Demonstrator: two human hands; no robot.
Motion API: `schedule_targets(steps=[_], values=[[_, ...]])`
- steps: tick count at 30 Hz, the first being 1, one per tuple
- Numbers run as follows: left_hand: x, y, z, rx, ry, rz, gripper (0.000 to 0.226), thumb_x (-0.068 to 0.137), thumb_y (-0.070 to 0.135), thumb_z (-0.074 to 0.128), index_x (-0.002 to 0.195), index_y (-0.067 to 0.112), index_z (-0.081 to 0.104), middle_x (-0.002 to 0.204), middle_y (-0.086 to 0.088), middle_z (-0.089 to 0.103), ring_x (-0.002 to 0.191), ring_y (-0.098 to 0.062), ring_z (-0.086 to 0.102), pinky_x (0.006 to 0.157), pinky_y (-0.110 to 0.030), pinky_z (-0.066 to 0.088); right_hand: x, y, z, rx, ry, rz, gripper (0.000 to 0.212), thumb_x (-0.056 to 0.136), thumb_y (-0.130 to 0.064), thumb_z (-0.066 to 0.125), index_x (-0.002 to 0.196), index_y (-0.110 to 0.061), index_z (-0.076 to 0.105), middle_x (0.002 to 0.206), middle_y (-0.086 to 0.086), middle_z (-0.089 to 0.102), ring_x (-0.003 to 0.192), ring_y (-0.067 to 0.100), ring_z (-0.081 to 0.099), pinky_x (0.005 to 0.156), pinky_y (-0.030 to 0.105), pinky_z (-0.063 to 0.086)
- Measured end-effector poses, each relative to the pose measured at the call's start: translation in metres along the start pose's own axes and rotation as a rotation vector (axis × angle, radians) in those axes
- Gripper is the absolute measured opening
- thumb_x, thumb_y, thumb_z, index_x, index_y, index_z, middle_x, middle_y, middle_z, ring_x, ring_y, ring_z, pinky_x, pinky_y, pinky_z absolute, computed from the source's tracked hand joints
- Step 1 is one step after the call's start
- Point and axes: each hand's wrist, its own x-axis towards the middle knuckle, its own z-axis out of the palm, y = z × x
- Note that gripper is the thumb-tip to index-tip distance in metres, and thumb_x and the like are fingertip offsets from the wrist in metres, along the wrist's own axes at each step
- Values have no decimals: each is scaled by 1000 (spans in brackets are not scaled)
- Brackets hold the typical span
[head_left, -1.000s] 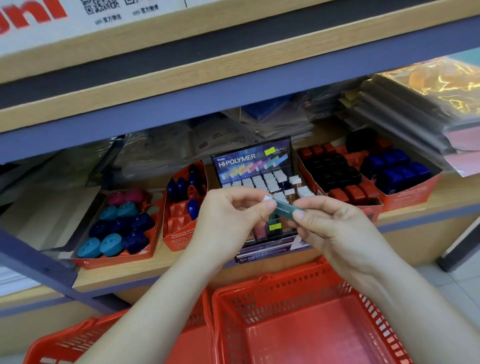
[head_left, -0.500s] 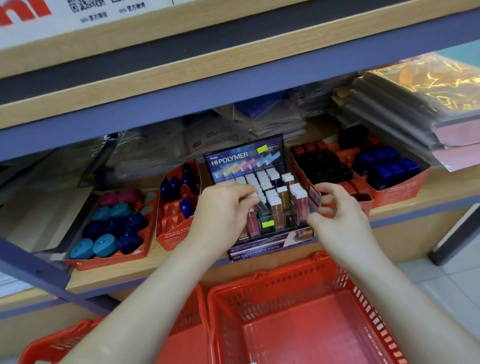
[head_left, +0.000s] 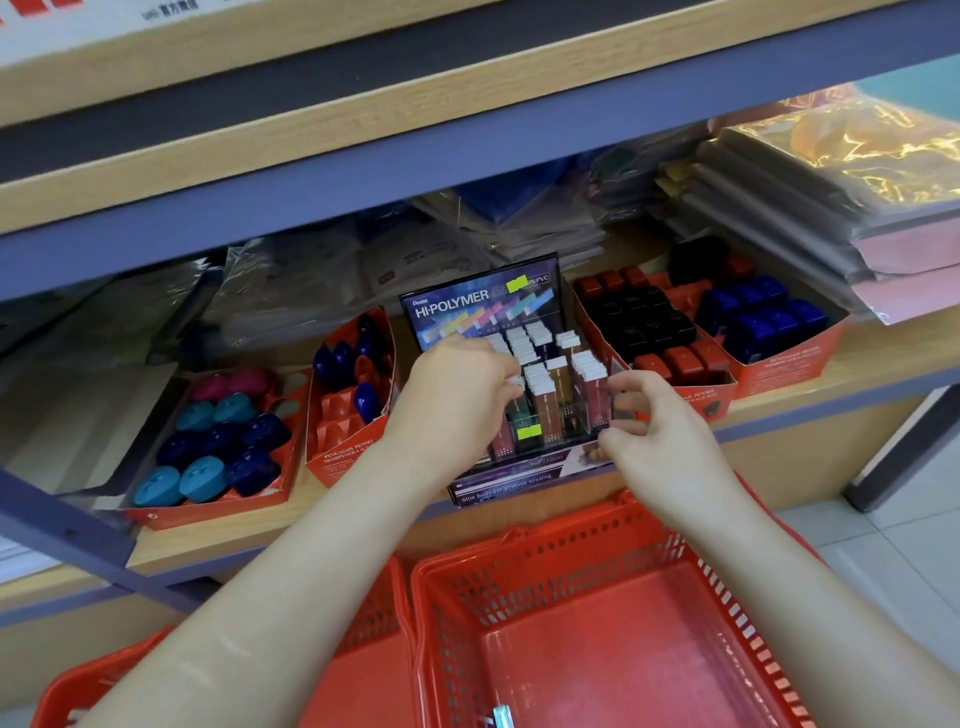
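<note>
Shop shelving fills the view; a wooden shelf (head_left: 883, 353) under a blue rail carries the stock.

Display box (head_left: 483, 301), marked "HI-POLYMER", stands at the front middle of the shelf. Slim erasers (head_left: 540, 384) stand upright in rows inside it, white ends up. A yellow-green sticker (head_left: 529, 431) sits on the front row.

Left hand (head_left: 457, 400) is over the left part of the box. Its fingers (head_left: 506, 387) are curled down among the erasers and touch their tops. The fingertips are hidden, so I cannot tell whether they pinch one.

Right hand (head_left: 670, 452) is just beside the right wall of the box. Its fingers (head_left: 631, 384) are half curled toward that wall, with the thumb below. Nothing shows between them. Contact with the wall cannot be told.

Left tray (head_left: 208, 501), red card, holds round teal, navy and pink sharpeners. Narrow tray (head_left: 343, 457) stands between it and the box, with a few blue ones. Right tray (head_left: 779, 364) holds black, red and blue blocks.

Clear-wrapped packets (head_left: 311, 291) lie behind the trays. Flat stacks (head_left: 831, 208) lie at the right end of the shelf.

Red basket (head_left: 571, 566) sits below the shelf, under both forearms. Second basket (head_left: 379, 623) is at its left, touching it.
</note>
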Motion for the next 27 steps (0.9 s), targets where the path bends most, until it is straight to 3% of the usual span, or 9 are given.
schedule_targets(steps=[4,9,11,14,16,19,22,25,27], values=[[-3,7,11,31,47,-27,20,91,32,65,101,15,69,100,0,64,101,-21,52,85,-29,40,-1,5,-2,-19,-14,-3,46,90,-6,56,132,-23,44,111,-13,50,99,7,55,82,27,46],[-5,14,9,39,72,-69,22,88,33,67,105,18,67,102,-1,64,109,-24,50,93,-33,40,-5,16,-8,-83,-8,8,42,89,-10,58,127,-24,49,112,-10,58,102,13,59,84,33,50],[-17,17,2,-54,153,-49,19,90,31,65,103,18,69,98,0,66,101,-21,55,93,-34,42,-8,24,-12,-150,-14,-12,33,87,-10,59,117,-24,54,103,-8,63,95,17,61,81,35,51],[-52,21,-3,-252,150,-43,6,87,24,67,89,20,71,79,6,67,76,-14,59,74,-33,51,-15,41,-21,-299,-99,-76,18,87,-11,62,95,-27,61,83,-10,65,79,14,63,74,32,50],[-81,19,11,-329,-2,-82,3,85,23,69,83,24,71,71,11,66,68,-10,59,69,-29,49,-25,54,-25,-418,-194,-101,17,86,-14,66,85,-30,61,75,-13,62,71,5,58,69,25,42],[-123,14,59,-269,-321,-137,5,85,27,68,87,26,71,78,10,70,79,-13,65,74,-27,49,-45,84,-25,-566,-345,-94,21,82,-15,71,78,-32,60,73,-11,64,67,2,57,64,13,41],[-160,15,124,-115,-702,-139,15,85,28,65,98,22,69,98,2,73,98,-23,66,80,-30,49,-69,121,-11,-700,-536,-31,11,83,-18,71,84,-27,65,78,-6,68,80,16,66,75,27,47],[-185,26,179,16,-956,-109,25,84,18,63,108,15,67,111,-11,69,106,-32,65,82,-38,53,-84,158,18,-843,-725,27,12,86,-25,65,97,-23,68,92,-3,70,95,20,66,74,24,41],[-193,35,213,98,-1066,-97,31,84,9,60,115,11,66,119,-14,66,112,-33,63,82,-38,53,-87,185,50,-852,-826,86,14,87,-26,64,100,-23,68,103,0,71,102,23,64,77,25,44]])
